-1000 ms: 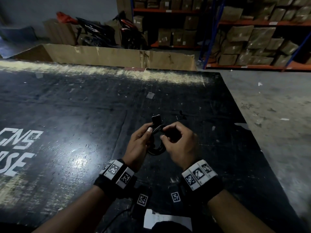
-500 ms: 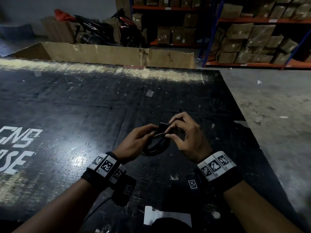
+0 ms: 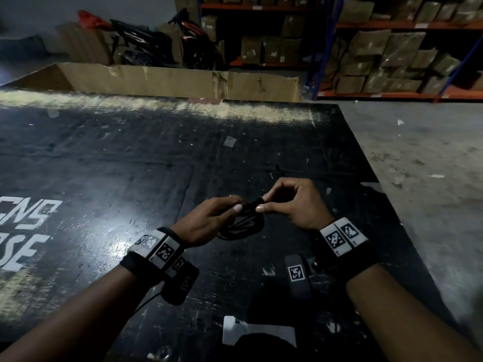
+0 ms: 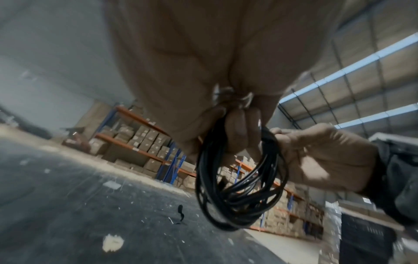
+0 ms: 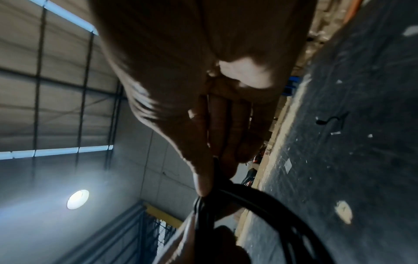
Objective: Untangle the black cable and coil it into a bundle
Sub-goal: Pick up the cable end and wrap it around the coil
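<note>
The black cable is wound into a small coil of several loops, held just above the black table. My left hand grips the top of the coil, fingers curled through the loops, as the left wrist view shows around the cable. My right hand pinches the cable's end at the top of the coil between thumb and forefinger. In the right wrist view the thumb presses on the cable where the strands bunch together.
A small black tie or scrap lies on the table beyond my hands. A white paper piece sits at the near edge. A long cardboard box borders the far side; the table's right edge drops to concrete floor.
Both hands have shifted slightly right and lowered with the coil. The cable's end, sticking up a second ago, is now folded down and pinched by my right hand against the coil.
</note>
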The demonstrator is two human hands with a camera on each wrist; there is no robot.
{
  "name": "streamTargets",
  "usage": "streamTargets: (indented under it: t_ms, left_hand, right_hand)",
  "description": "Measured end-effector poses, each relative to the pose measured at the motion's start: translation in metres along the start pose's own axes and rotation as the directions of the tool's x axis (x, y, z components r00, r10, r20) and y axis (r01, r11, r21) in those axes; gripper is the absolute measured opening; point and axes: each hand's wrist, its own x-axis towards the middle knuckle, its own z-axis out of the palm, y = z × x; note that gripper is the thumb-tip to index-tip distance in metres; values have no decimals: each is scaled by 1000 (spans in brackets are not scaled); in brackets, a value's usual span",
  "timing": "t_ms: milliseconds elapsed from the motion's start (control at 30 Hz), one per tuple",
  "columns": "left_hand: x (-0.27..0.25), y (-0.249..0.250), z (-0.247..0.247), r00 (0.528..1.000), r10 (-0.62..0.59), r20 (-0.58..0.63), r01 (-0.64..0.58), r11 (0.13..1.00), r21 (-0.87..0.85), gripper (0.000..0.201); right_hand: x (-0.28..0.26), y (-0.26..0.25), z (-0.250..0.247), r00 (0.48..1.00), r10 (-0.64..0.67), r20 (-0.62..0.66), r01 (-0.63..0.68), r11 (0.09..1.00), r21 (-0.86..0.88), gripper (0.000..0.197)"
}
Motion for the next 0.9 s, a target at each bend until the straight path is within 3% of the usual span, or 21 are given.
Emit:
streamTargets:
  t_ms: [67, 167, 267, 433, 500, 567, 633, 733, 833, 900]
  left_hand:
    - [-1, -3, 2, 999, 20, -29, -20, 1000, -18, 59]
    - [-2, 0, 7, 998, 34, -47, -35, 999, -11, 55]
    - [-3, 3, 12, 996, 53, -76, -50, 998, 35, 50]
    - [5, 0, 21, 991, -11, -133, -28, 956, -294, 45]
    - [9, 2, 24, 979, -70, -191, -27, 886, -462, 36]
    - [12, 5, 25, 961, -143, -237, -46, 762, -646, 25]
    - [15, 8, 25, 942, -202, -267, -90, 617, -782, 24]
    - [19, 14, 29, 909, -282, -308, -148, 473, -869, 31]
    - [24, 15, 38, 891, -315, -327, -199, 375, -906, 33]
    - [28, 11, 45, 879, -332, -341, -206, 380, -902, 29]
  right_hand:
    - [3, 1, -1, 999, 50, 3, -50, 996, 75, 26]
    - [4, 4, 4, 988, 152, -2, -148, 966, 213, 29]
    - [3, 6, 9, 964, 262, 42, -254, 866, 431, 31]
    - [6, 10, 13, 967, 256, 0, -217, 820, 529, 27]
    - [5, 13, 13, 970, 245, -6, -192, 775, 602, 32]
    - [0, 18, 14, 966, 259, -14, -203, 790, 578, 41]
    - [-10, 26, 20, 956, 294, -5, -258, 847, 466, 41]
    - [-27, 41, 35, 947, 309, 87, -315, 837, 448, 54]
    - [-31, 42, 47, 937, 339, 82, -317, 732, 604, 27]
    - [-28, 39, 48, 926, 375, 51, -285, 602, 746, 17]
